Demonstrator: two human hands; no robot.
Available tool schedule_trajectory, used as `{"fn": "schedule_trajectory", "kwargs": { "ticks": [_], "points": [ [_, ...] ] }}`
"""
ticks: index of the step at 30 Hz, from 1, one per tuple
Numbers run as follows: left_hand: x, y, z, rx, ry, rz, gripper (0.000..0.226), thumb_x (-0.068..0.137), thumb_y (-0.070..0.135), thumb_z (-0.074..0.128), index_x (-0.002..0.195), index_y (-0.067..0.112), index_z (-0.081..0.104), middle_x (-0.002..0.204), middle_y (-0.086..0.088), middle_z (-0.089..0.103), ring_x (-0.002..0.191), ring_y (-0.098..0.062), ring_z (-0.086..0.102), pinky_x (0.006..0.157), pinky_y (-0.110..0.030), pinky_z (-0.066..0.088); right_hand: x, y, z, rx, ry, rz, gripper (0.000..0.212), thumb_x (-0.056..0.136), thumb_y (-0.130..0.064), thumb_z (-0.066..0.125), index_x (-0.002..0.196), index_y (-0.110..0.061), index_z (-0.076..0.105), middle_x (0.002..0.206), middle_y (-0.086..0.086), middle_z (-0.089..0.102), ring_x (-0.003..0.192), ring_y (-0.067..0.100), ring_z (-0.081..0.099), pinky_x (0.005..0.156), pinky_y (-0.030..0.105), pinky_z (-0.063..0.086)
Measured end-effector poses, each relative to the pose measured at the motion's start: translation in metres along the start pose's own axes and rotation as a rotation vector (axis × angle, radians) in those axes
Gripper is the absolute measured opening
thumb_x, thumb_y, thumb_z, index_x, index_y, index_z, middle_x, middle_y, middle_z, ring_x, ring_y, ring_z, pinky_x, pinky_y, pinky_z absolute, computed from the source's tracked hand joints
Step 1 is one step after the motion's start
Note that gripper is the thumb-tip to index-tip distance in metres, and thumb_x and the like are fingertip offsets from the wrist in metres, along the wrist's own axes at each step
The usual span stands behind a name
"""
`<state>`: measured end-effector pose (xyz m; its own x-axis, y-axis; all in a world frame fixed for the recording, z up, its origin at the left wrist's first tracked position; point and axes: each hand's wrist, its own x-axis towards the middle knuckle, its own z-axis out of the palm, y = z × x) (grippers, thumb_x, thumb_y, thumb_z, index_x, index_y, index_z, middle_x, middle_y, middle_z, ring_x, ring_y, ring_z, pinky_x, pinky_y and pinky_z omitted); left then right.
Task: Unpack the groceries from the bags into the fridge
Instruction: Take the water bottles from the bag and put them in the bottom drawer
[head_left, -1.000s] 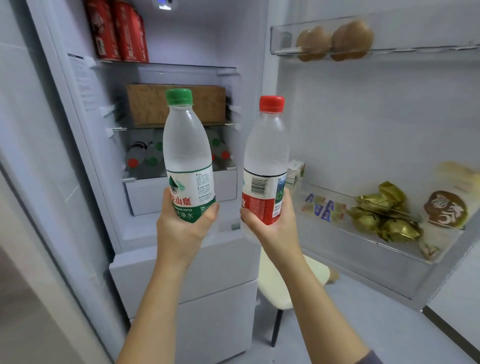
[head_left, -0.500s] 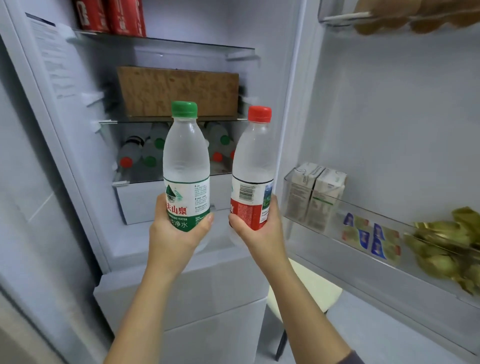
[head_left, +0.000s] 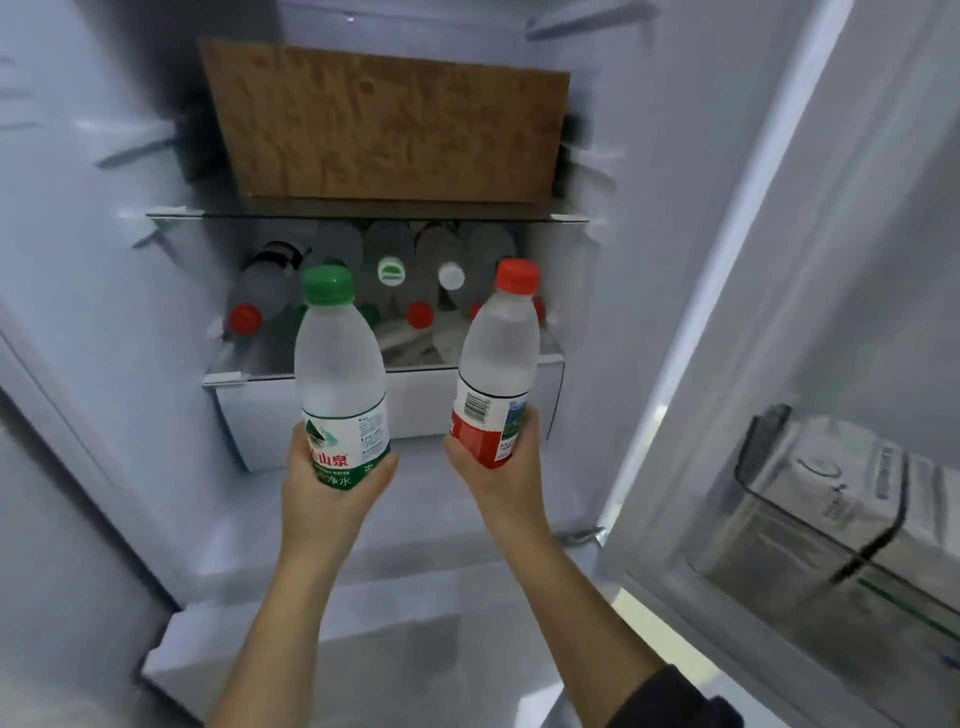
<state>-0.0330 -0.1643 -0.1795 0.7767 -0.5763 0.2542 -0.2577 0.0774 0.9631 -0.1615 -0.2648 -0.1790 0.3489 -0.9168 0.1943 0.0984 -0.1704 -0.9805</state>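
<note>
1. The left hand (head_left: 332, 499) grips a water bottle with a green cap (head_left: 340, 379) low on its label, fingers and thumb curled round it, and holds it upright in front of the open fridge (head_left: 104, 260).
2. The right hand (head_left: 498, 467) grips a water bottle with a red cap (head_left: 501, 364) near its base in the same way; this one leans a little to the right.
3. Both bottles are in the air, side by side and apart, just in front of the white drawer (head_left: 415, 410).
4. Behind them, on the shelf above that drawer, lies a stack of bottles (head_left: 410, 291) with caps facing out (red, green and white).
5. A brown box (head_left: 384, 119) sits on the glass shelf (head_left: 363, 215) above.
6. The door bin (head_left: 748, 467) at right holds cartons (head_left: 841, 509).
</note>
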Motion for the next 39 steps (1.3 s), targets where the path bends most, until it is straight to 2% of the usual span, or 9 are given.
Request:
{"fn": "schedule_trajectory", "kwargs": {
  "ticks": [3, 6, 13, 23, 28, 30, 33, 36, 39],
  "points": [
    [0.014, -0.018, -0.003, 0.042, 0.018, -0.041, 0.056, 0.069, 0.009, 0.085, 0.105, 0.034, 0.050, 0.097, 0.022, 0.061, 0.085, 0.008, 0.060, 0.067, -0.013, 0.044, 0.011, 0.018, 0.007, -0.049, -0.015, 0.041, 0.074, 0.073, -0.010, 0.084, 0.132, -0.023, 0.042, 0.119, -0.006, 0.061, 0.102, 0.003, 0.063, 0.077, 0.014, 0.054],
    [0.024, -0.031, -0.002, 0.084, 0.022, -0.078, 0.058, 0.066, 0.011, 0.087, 0.109, 0.026, 0.051, 0.095, 0.022, 0.060, 0.087, 0.006, 0.059, 0.064, -0.011, 0.042, 0.017, 0.031, 0.015, -0.095, -0.030, 0.060, 0.074, 0.071, -0.012, 0.085, 0.130, -0.025, 0.044, 0.116, -0.012, 0.061, 0.101, -0.001, 0.063, 0.078, 0.015, 0.054],
    [0.042, -0.063, -0.010, 0.149, -0.026, -0.155, 0.062, 0.063, 0.015, 0.090, 0.111, 0.025, 0.052, 0.102, 0.008, 0.065, 0.091, -0.011, 0.063, 0.075, -0.027, 0.048, 0.022, 0.061, 0.030, -0.136, 0.053, 0.095, 0.072, 0.069, -0.008, 0.087, 0.125, -0.022, 0.046, 0.114, -0.008, 0.064, 0.100, 0.003, 0.066, 0.082, 0.023, 0.056],
    [0.051, -0.079, -0.013, 0.114, -0.101, -0.180, 0.065, 0.063, 0.014, 0.090, 0.114, 0.026, 0.052, 0.101, 0.016, 0.063, 0.093, 0.004, 0.059, 0.073, -0.017, 0.047, 0.025, 0.077, 0.039, -0.157, 0.077, 0.087, 0.077, 0.067, -0.012, 0.089, 0.129, -0.020, 0.044, 0.118, -0.009, 0.062, 0.104, 0.001, 0.064, 0.086, 0.023, 0.056],
    [0.054, -0.080, -0.015, 0.118, -0.165, -0.179, 0.067, 0.064, 0.013, 0.089, 0.114, 0.028, 0.047, 0.101, 0.021, 0.059, 0.093, 0.008, 0.056, 0.071, -0.012, 0.044, 0.027, 0.074, 0.039, -0.178, 0.036, 0.075, 0.076, 0.068, -0.011, 0.088, 0.120, -0.039, 0.040, 0.119, -0.014, 0.059, 0.106, -0.003, 0.061, 0.088, 0.021, 0.054],
    [0.054, -0.080, -0.017, 0.117, -0.205, -0.189, 0.069, 0.065, 0.013, 0.089, 0.117, 0.029, 0.045, 0.102, 0.024, 0.058, 0.092, 0.011, 0.055, 0.070, -0.010, 0.043, 0.026, 0.071, 0.037, -0.170, 0.025, 0.042, 0.081, 0.069, -0.012, 0.087, 0.126, -0.041, 0.038, 0.126, -0.011, 0.056, 0.113, 0.001, 0.059, 0.092, 0.022, 0.053],
    [0.056, -0.079, -0.022, 0.130, -0.227, -0.208, 0.067, 0.066, 0.013, 0.088, 0.117, 0.029, 0.047, 0.098, 0.026, 0.057, 0.087, 0.015, 0.053, 0.069, -0.007, 0.041, 0.026, 0.058, 0.031, -0.145, 0.003, -0.027, 0.088, 0.074, -0.011, 0.083, 0.144, -0.028, 0.032, 0.136, -0.007, 0.050, 0.121, 0.003, 0.054, 0.093, 0.017, 0.049],
    [0.055, -0.074, -0.026, 0.148, -0.178, -0.180, 0.063, 0.065, 0.014, 0.089, 0.116, 0.027, 0.053, 0.097, 0.020, 0.061, 0.088, 0.006, 0.058, 0.071, -0.013, 0.045, 0.031, 0.037, 0.026, -0.242, 0.045, -0.099, 0.078, 0.081, -0.024, 0.078, 0.144, -0.028, 0.033, 0.134, -0.010, 0.046, 0.122, -0.002, 0.047, 0.091, 0.005, 0.040],
    [0.059, -0.059, -0.033, 0.174, -0.101, -0.103, 0.058, 0.064, 0.014, 0.089, 0.108, 0.027, 0.054, 0.094, 0.017, 0.064, 0.087, -0.004, 0.063, 0.070, -0.022, 0.049, 0.037, 0.011, 0.024, -0.301, 0.148, -0.220, 0.052, 0.082, -0.042, 0.062, 0.130, -0.032, 0.045, 0.114, -0.015, 0.053, 0.108, 0.003, 0.053, 0.088, 0.012, 0.044]
  ]
}}
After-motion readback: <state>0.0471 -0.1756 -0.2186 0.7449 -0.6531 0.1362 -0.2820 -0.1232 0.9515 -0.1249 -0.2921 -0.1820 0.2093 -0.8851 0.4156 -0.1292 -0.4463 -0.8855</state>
